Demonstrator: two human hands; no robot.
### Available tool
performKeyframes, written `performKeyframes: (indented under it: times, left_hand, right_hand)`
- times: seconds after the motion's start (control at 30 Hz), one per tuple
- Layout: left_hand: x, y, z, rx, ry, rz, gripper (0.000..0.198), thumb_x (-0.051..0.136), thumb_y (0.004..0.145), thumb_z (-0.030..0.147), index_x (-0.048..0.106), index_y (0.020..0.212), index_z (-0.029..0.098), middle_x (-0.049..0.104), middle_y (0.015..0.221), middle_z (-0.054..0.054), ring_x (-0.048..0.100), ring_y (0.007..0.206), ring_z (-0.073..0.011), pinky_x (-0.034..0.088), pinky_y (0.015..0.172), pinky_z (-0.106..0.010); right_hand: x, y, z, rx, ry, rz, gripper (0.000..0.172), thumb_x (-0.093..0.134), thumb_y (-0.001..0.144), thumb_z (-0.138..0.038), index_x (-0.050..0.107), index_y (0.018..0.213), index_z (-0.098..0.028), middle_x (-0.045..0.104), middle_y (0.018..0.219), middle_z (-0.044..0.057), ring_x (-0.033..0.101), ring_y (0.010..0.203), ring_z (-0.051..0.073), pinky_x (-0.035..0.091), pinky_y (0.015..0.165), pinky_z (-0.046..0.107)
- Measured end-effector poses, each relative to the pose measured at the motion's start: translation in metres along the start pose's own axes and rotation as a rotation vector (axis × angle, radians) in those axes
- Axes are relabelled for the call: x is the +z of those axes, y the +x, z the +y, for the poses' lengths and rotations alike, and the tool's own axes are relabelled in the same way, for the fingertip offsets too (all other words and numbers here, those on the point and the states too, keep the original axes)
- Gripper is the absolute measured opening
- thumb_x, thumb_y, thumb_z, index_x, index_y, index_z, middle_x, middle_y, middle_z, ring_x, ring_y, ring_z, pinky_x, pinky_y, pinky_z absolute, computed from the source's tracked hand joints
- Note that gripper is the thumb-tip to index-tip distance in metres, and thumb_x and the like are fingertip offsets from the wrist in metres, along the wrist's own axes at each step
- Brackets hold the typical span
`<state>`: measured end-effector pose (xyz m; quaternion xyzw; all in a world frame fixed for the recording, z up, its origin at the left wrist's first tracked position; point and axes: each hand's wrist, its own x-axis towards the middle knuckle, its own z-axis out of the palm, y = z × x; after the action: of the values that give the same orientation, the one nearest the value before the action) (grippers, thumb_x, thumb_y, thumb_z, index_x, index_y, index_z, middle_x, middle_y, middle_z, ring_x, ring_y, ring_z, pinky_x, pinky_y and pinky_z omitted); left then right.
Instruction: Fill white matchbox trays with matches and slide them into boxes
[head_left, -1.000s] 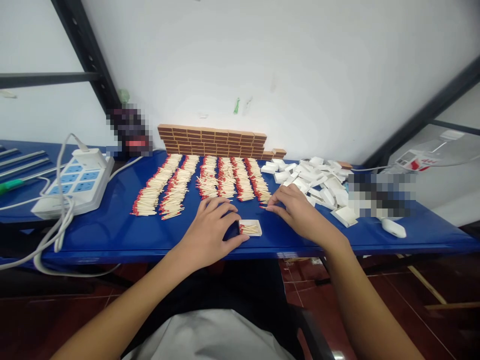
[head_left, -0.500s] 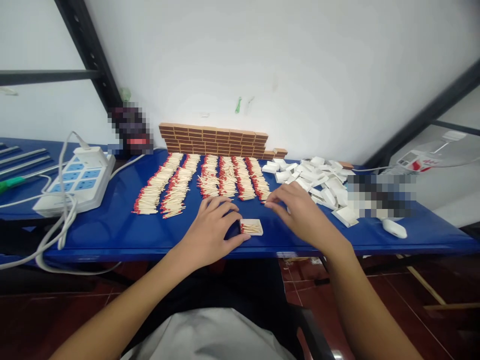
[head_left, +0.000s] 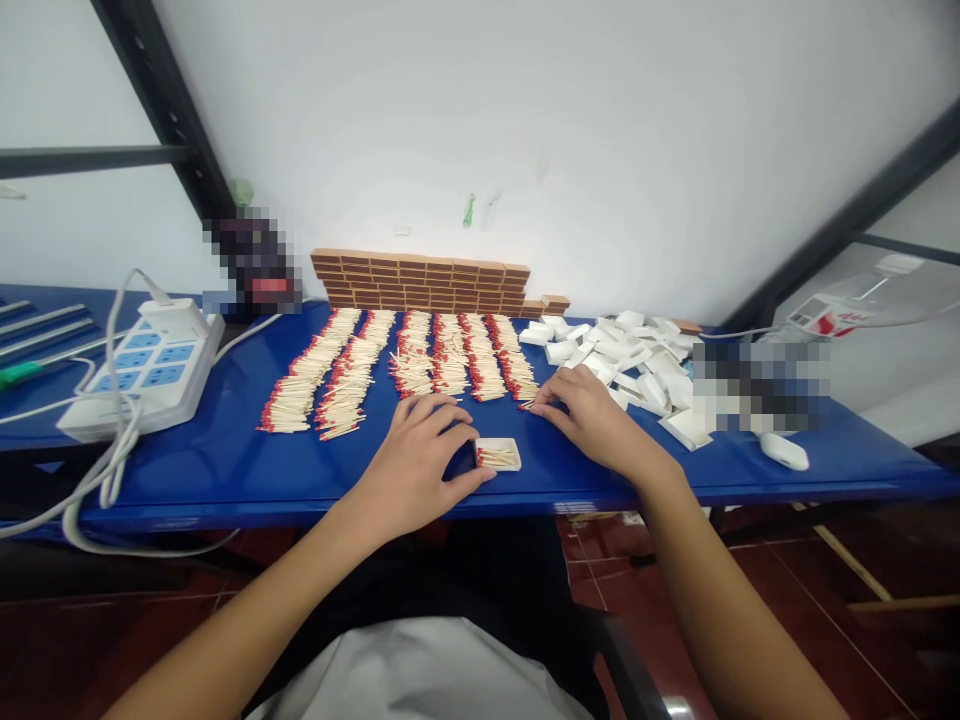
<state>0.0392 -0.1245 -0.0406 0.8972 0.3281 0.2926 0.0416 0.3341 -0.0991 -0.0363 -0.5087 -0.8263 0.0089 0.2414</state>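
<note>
A small white matchbox tray lies on the blue table, with some red-tipped matches inside. My left hand steadies the tray, thumb and index finger at its left end. To the right, my right hand is closed in a pinch on matches at the near end of the rightmost match row; its fingertips partly hide them. More rows of matches run side by side to the left. A heap of white matchbox trays lies just beyond my right hand.
Brown matchboxes are stacked like a low wall against the white wall. On the left is a power strip with loose white cables. A white earphone case and a clear plastic bottle are on the right.
My right fingertips have come together on the near end of the rightmost match row. My left hand stays at the tray. The view has shifted slightly.
</note>
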Motion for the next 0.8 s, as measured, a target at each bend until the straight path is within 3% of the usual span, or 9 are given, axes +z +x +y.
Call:
performKeyframes:
  times: [0.17, 0.43, 0.8]
  left_hand:
    - [0.001, 0.0, -0.001, 0.009, 0.001, 0.004, 0.027, 0.077, 0.096, 0.044, 0.073, 0.106, 0.02, 0.075, 0.124, -0.008, 0.059, 0.131, -0.0308, 0.038, 0.114, -0.052]
    - [0.002, 0.0, -0.002, 0.013, -0.003, 0.015, 0.027, 0.078, 0.096, 0.044, 0.073, 0.105, 0.02, 0.075, 0.124, -0.008, 0.058, 0.131, -0.0307, 0.038, 0.114, -0.052]
    - [0.001, 0.0, -0.001, 0.01, -0.006, 0.017, 0.026, 0.077, 0.096, 0.044, 0.075, 0.106, 0.021, 0.075, 0.124, -0.009, 0.059, 0.13, -0.0314, 0.039, 0.114, -0.053]
  right_hand:
    - [-0.003, 0.001, 0.001, -0.012, -0.019, -0.007, 0.012, 0.06, 0.105, -0.032, 0.067, 0.102, -0.024, 0.065, 0.099, 0.01, 0.054, 0.1, 0.032, 0.047, 0.09, 0.047]
    - [-0.001, 0.001, 0.001, -0.017, -0.035, -0.031, 0.014, 0.058, 0.105, -0.026, 0.063, 0.092, -0.023, 0.065, 0.098, 0.01, 0.055, 0.098, 0.032, 0.047, 0.09, 0.047]
    - [-0.004, -0.001, -0.01, 0.007, -0.057, -0.055, 0.014, 0.056, 0.105, -0.025, 0.063, 0.093, -0.023, 0.066, 0.099, 0.01, 0.055, 0.098, 0.031, 0.047, 0.088, 0.047]
